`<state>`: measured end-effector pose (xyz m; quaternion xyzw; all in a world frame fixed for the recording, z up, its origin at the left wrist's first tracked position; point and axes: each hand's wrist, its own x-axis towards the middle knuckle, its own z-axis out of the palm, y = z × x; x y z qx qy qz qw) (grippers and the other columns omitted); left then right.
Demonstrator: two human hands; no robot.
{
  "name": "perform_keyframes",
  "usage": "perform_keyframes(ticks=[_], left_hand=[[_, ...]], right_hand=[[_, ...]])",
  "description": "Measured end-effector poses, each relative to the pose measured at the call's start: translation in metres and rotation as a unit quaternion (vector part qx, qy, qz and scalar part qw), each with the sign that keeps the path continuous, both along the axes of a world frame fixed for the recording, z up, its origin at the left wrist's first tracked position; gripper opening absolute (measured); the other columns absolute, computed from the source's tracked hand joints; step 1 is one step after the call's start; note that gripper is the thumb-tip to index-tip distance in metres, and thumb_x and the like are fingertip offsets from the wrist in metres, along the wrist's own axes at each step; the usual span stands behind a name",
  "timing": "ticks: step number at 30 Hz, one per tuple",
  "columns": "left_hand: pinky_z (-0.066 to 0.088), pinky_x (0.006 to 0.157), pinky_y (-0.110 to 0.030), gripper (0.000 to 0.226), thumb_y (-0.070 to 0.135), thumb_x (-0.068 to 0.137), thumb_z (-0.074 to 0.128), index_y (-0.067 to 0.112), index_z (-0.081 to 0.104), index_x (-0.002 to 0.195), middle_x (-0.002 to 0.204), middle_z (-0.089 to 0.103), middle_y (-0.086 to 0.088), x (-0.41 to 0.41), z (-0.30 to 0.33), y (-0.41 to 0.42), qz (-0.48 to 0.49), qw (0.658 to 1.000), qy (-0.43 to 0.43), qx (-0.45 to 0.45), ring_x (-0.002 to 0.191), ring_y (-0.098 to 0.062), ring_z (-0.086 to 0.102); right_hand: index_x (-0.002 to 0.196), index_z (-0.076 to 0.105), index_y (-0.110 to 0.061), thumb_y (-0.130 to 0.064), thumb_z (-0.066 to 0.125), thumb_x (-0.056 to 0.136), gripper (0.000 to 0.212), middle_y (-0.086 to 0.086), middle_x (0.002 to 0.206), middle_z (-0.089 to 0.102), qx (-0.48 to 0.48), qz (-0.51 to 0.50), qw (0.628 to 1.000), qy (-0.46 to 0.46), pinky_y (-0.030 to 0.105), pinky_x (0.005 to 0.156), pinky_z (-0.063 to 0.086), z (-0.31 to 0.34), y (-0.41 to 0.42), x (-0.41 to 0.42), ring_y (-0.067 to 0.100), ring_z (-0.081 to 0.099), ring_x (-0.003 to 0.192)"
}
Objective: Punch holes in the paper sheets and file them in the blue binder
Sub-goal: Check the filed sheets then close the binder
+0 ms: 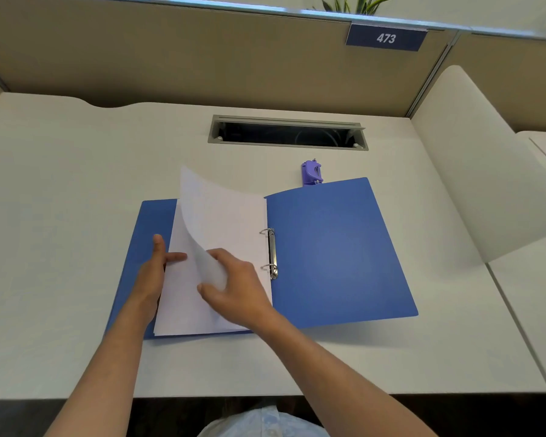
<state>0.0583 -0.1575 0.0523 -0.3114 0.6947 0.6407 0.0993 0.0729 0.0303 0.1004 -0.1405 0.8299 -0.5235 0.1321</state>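
Filing is the step in hand, we judge: the blue binder lies open on the counter, its ring mechanism up at the spine. Our left hand rests flat-fingered on the paper stack on the left cover, pinning it. Our right hand pinches the top sheet, curling it up, probably to settle it. The purple hole punch stands aside behind the right cover.

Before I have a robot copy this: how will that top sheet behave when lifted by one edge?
Probably floppy: the top sheet already bows in a curve where the right hand lifts it. It looks thin and light, and likely to tear at the rings if yanked.
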Motion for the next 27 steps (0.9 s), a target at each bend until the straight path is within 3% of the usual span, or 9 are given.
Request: perform_keyframes(ticks=[4, 6, 9, 12, 15, 17, 20, 24, 27], left_hand=[[0.054, 0.078, -0.044, 0.103, 0.099, 0.059, 0.029, 0.019, 0.073, 0.106, 0.105, 0.073, -0.008, -0.002, 0.001, -0.002, -0.014, 1.000, -0.006, 0.009, 0.098, -0.029, 0.068], [0.052, 0.089, -0.046, 0.094, 0.094, 0.062, 0.041, 0.021, 0.071, 0.112, 0.111, 0.072, -0.005, -0.002, 0.002, -0.002, -0.030, 0.999, -0.004, 0.020, 0.105, -0.026, 0.066], [0.041, 0.104, -0.051, 0.063, 0.067, 0.076, 0.064, 0.020, 0.064, 0.118, 0.122, 0.065, -0.003, 0.001, 0.002, -0.001, -0.041, 0.999, 0.009, -0.025, 0.117, -0.027, 0.058], [0.049, 0.094, -0.051, 0.033, 0.031, 0.085, 0.072, 0.016, 0.058, 0.110, 0.117, 0.065, -0.008, 0.001, -0.007, 0.002, -0.009, 0.995, 0.025, -0.096, 0.106, -0.031, 0.062], [0.052, 0.080, -0.041, 0.042, 0.016, 0.085, 0.073, 0.020, 0.050, 0.121, 0.114, 0.063, -0.008, 0.001, -0.012, 0.007, 0.019, 0.989, 0.049, -0.139, 0.096, -0.026, 0.062], [0.048, 0.071, -0.033, 0.050, 0.015, 0.085, 0.073, 0.020, 0.048, 0.127, 0.103, 0.064, -0.007, 0.002, -0.015, 0.007, 0.030, 0.979, 0.079, -0.186, 0.085, -0.019, 0.060], [0.050, 0.077, -0.039, 0.053, 0.015, 0.085, 0.072, 0.020, 0.047, 0.131, 0.096, 0.062, -0.003, 0.004, -0.015, 0.008, 0.036, 0.961, 0.097, -0.256, 0.085, -0.019, 0.057], [0.044, 0.091, -0.049, 0.044, 0.023, 0.085, 0.071, 0.017, 0.054, 0.125, 0.111, 0.067, -0.004, 0.006, -0.012, 0.007, 0.034, 0.910, 0.081, -0.405, 0.107, -0.031, 0.055], [0.037, 0.096, -0.055, 0.048, 0.031, 0.084, 0.070, 0.015, 0.055, 0.127, 0.127, 0.059, -0.013, 0.008, -0.008, 0.004, 0.042, 0.878, 0.034, -0.475, 0.118, -0.039, 0.049]], right_hand=[[0.132, 0.055, -0.019, -0.027, 0.068, 0.088, 0.047, 0.009, 0.118, 0.069, 0.059, 0.019, 0.998, 0.002, 0.047, 0.090, 0.053, -0.016, -0.011, 0.003, 0.031, 0.064, 0.102], [0.134, 0.053, -0.025, -0.042, 0.071, 0.087, 0.053, 0.005, 0.120, 0.069, 0.065, 0.035, 0.997, -0.016, 0.046, 0.097, 0.049, -0.023, -0.012, 0.004, 0.027, 0.061, 0.107], [0.144, 0.042, -0.033, -0.060, 0.070, 0.082, 0.074, -0.002, 0.132, 0.064, 0.085, 0.118, 0.989, -0.038, 0.042, 0.111, 0.030, -0.033, -0.007, 0.008, 0.018, 0.052, 0.121], [0.150, 0.036, -0.029, -0.063, 0.068, 0.081, 0.083, 0.000, 0.151, 0.049, 0.126, 0.180, 0.976, -0.010, 0.050, 0.120, 0.016, -0.042, 0.001, 0.013, 0.020, 0.036, 0.141], [0.150, 0.037, -0.024, -0.061, 0.063, 0.087, 0.078, 0.003, 0.160, 0.036, 0.188, 0.182, 0.962, 0.082, 0.053, 0.123, 0.001, -0.056, 0.012, 0.016, 0.019, 0.016, 0.152], [0.151, 0.038, -0.021, -0.057, 0.059, 0.091, 0.073, 0.006, 0.163, 0.029, 0.227, 0.162, 0.951, 0.136, 0.054, 0.124, -0.002, -0.068, 0.023, 0.019, 0.020, 0.009, 0.154], [0.151, 0.036, -0.017, -0.060, 0.053, 0.094, 0.073, 0.010, 0.165, 0.022, 0.266, 0.134, 0.938, 0.175, 0.056, 0.123, 0.000, -0.083, 0.040, 0.025, 0.025, 0.007, 0.155], [0.149, 0.041, -0.017, -0.066, 0.049, 0.091, 0.077, 0.012, 0.163, 0.028, 0.311, 0.096, 0.919, 0.221, 0.063, 0.120, 0.003, -0.094, 0.052, 0.031, 0.029, 0.017, 0.153], [0.153, 0.036, -0.017, -0.067, 0.050, 0.091, 0.081, 0.010, 0.166, 0.019, 0.301, 0.087, 0.929, 0.199, 0.056, 0.120, -0.006, -0.098, 0.056, 0.032, 0.028, 0.011, 0.154]])
